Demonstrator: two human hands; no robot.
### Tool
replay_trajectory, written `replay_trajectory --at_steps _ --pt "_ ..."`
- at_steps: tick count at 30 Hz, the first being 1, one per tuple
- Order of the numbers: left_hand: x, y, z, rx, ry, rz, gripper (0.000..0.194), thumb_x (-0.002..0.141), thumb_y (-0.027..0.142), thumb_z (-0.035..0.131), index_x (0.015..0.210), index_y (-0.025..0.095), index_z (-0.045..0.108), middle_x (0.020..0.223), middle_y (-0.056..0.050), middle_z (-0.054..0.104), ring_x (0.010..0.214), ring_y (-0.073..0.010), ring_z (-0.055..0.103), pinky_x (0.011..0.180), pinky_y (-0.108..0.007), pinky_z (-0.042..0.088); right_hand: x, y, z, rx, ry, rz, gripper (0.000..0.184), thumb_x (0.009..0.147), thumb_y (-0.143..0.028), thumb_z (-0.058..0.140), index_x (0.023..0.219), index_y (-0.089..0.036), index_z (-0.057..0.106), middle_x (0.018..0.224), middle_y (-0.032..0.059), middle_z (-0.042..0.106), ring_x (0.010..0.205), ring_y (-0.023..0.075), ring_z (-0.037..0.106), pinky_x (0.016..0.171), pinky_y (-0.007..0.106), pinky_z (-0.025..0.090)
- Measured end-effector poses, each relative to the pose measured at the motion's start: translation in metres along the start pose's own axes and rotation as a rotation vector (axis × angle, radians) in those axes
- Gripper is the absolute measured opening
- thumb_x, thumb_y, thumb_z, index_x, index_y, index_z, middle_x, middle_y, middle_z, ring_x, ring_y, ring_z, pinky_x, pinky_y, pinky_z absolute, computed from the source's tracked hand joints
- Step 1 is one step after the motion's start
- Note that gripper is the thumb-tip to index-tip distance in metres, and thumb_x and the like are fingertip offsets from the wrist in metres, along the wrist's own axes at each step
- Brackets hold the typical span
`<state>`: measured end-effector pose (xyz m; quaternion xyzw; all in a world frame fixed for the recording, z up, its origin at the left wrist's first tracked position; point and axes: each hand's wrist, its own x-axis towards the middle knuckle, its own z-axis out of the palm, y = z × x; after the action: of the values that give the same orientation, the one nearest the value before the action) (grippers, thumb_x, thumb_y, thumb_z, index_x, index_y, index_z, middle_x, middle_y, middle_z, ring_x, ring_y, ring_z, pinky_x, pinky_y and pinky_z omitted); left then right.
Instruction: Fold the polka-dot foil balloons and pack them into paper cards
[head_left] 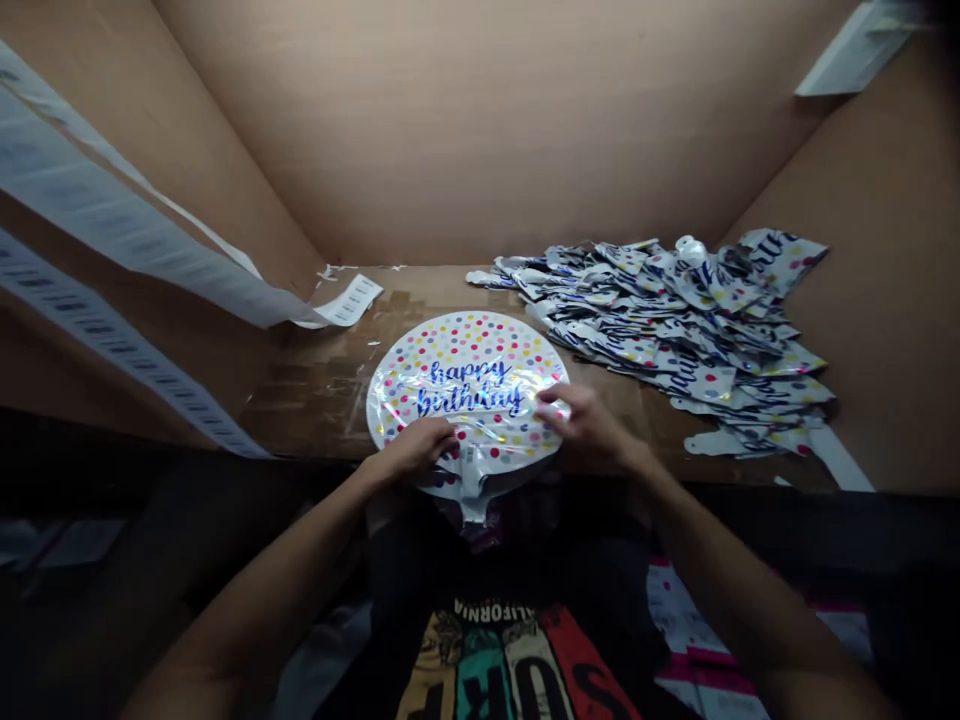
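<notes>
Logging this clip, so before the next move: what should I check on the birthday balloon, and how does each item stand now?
Left hand on the balloon: ok, resting on its lower left.
Right hand on the balloon: ok, fingers at its right edge.
Printed side up: ok, "happy birthday" faces the camera.
Neck on the table: not ok, it hangs past the table edge.
Neck seal: cannot tell, too dark and small.
Balloon apart from the pile of flat balloons: cannot tell, their edges lie very close.
</notes>
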<state>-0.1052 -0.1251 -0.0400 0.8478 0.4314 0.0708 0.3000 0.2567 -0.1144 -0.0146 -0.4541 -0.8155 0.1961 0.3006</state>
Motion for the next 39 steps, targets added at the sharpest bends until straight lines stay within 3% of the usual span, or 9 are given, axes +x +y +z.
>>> replay_trajectory --at_steps 3,6,13,15,18,28,33,37,39 --pt "0.007 0.004 -0.009 -0.063 -0.002 -0.070 0.039 0.101 0.042 0.045 0.076 0.018 0.062 0.073 -0.003 0.062 0.070 -0.0171 0.053 0.068 -0.027 0.038 -0.008 -0.052 0.061 -0.101 -0.287 -0.211 0.051 0.085 -0.038 0.078 0.131 -0.021 0.064 0.123 0.0147 0.067 0.110 0.0290 0.060 0.095 0.041 0.045" --pt "0.005 0.010 -0.019 -0.117 0.028 -0.112 0.039 0.100 0.042 0.047 0.074 0.018 0.062 0.070 -0.002 0.060 0.067 -0.0167 0.053 0.067 -0.027 0.038 0.000 -0.063 0.076 -0.216 -0.356 -0.237 0.021 0.091 -0.017 0.063 0.111 -0.017 0.070 0.101 0.0115 0.069 0.097 0.0252 0.059 0.086 0.036 0.042" --pt "-0.032 0.022 -0.022 0.069 0.220 0.176 0.039 0.078 0.037 0.079 0.109 0.018 0.066 0.108 -0.011 0.063 0.100 -0.0265 0.059 0.087 -0.035 0.050 0.014 -0.059 0.047 -0.119 -0.346 -0.199 0.025 0.087 -0.003 0.052 0.102 -0.018 0.065 0.101 0.0089 0.064 0.088 0.0197 0.056 0.076 0.029 0.041" --pt "-0.039 0.019 -0.017 0.166 0.240 0.184 0.019 0.085 0.018 0.065 0.104 0.017 0.068 0.098 -0.010 0.065 0.092 -0.0241 0.061 0.085 -0.035 0.051 0.014 -0.064 0.036 -0.081 -0.383 -0.191 0.023 0.086 -0.002 0.051 0.095 -0.018 0.064 0.097 0.0071 0.063 0.083 0.0182 0.054 0.072 0.027 0.039" --pt "-0.041 0.012 -0.012 0.167 0.342 0.168 0.030 0.086 0.003 0.047 0.101 0.016 0.071 0.094 -0.011 0.070 0.088 -0.0225 0.066 0.083 -0.035 0.053 0.016 -0.069 0.023 -0.012 -0.492 -0.231 0.018 0.087 -0.004 0.049 0.083 -0.019 0.058 0.088 0.0038 0.058 0.075 0.0153 0.048 0.066 0.026 0.033" --pt "-0.054 0.005 0.003 0.186 0.569 0.181 0.034 0.094 0.014 0.053 0.121 0.016 0.073 0.110 -0.015 0.078 0.099 -0.0276 0.076 0.090 -0.042 0.060 0.048 -0.042 0.037 0.526 -0.674 0.111 0.046 0.097 -0.055 0.050 0.068 -0.020 0.044 0.063 -0.0056 0.032 0.059 0.0097 0.027 0.054 0.024 0.022" --pt "-0.072 0.004 0.013 0.230 0.617 0.233 0.039 0.099 0.013 0.048 0.131 0.020 0.070 0.126 -0.014 0.074 0.118 -0.0267 0.071 0.101 -0.044 0.058 0.053 -0.043 0.047 0.587 -0.562 0.120 0.046 0.078 -0.051 0.074 0.063 -0.020 0.043 0.061 -0.0064 0.036 0.060 0.0091 0.030 0.054 0.022 0.024" --pt "-0.083 -0.004 0.022 0.273 0.677 0.281 0.041 0.099 0.009 0.046 0.133 0.019 0.068 0.127 -0.014 0.074 0.120 -0.0260 0.070 0.101 -0.043 0.057 0.060 -0.027 0.045 0.595 -0.665 0.262 0.056 0.086 -0.066 0.062 0.061 -0.021 0.040 0.055 -0.0069 0.031 0.052 0.0075 0.024 0.049 0.023 0.018" --pt "-0.091 -0.007 0.026 0.272 0.649 0.299 0.041 0.100 0.008 0.045 0.132 0.020 0.068 0.126 -0.014 0.075 0.119 -0.0255 0.070 0.100 -0.043 0.056 0.073 -0.009 0.033 0.556 -0.515 0.366 0.060 0.082 -0.074 0.060 0.060 -0.020 0.043 0.052 -0.0063 0.033 0.050 0.0078 0.026 0.048 0.023 0.019"
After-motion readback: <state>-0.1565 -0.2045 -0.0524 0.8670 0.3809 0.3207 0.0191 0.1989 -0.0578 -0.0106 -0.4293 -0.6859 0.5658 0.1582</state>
